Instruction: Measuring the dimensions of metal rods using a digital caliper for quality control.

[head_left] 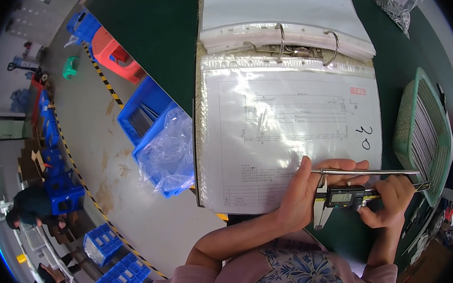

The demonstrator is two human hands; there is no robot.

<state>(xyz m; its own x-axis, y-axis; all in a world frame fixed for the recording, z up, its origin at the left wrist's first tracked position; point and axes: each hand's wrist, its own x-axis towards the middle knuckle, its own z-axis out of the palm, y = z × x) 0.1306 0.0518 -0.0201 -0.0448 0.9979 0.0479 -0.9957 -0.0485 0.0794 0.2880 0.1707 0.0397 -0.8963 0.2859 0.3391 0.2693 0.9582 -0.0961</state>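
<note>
Between thumb and fingers, my left hand (297, 195) grips one end of a thin, shiny metal rod (370, 171), which points right toward the green basket. My right hand (393, 201) is closed around the beam of a digital caliper (341, 198), its thumb near the slider below the display. The caliper's upper jaws are up against the rod close to my left fingers; whether they clamp it I cannot make out. Both hands are over the lower edge of an opened ring binder (213, 142), where a technical drawing (293, 115) lies in a clear sleeve.
A green basket (403, 143) of similar rods stands at right on the dark green table (159, 35). A clear bag of metal parts (398, 8) lies farther back. Left of the table are blue bins (151, 97) with plastic film and a red stool (110, 52). Two people are at far left.
</note>
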